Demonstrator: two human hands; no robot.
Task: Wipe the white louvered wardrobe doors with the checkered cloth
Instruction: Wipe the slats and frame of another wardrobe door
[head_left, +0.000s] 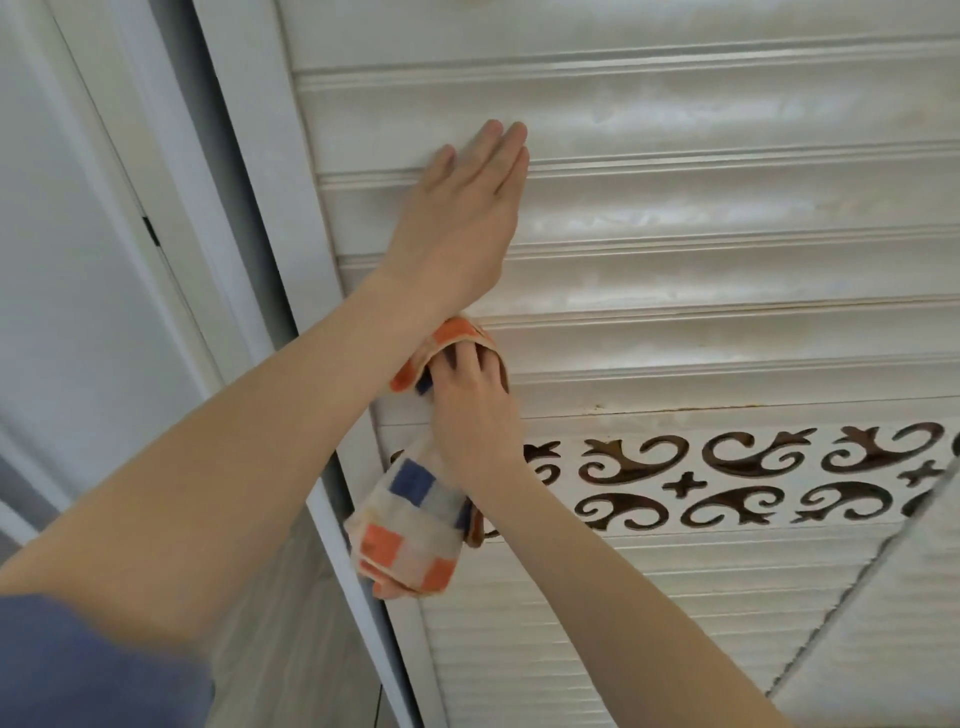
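1. Left hand (460, 208): flat on the white louvered wardrobe door (701, 218), fingers straight and together, holding nothing. It sits near the door's left edge, across the upper slats.
2. Right hand (470, 410): just below the left wrist, fingers tucked into a fold of the checkered cloth (410, 540) and holding it against a slat.
3. The rest of the cloth hangs under the right wrist, over the left end of the dark scrollwork band (727, 478).
4. Blue sleeve (78, 670) on the left arm, near left.
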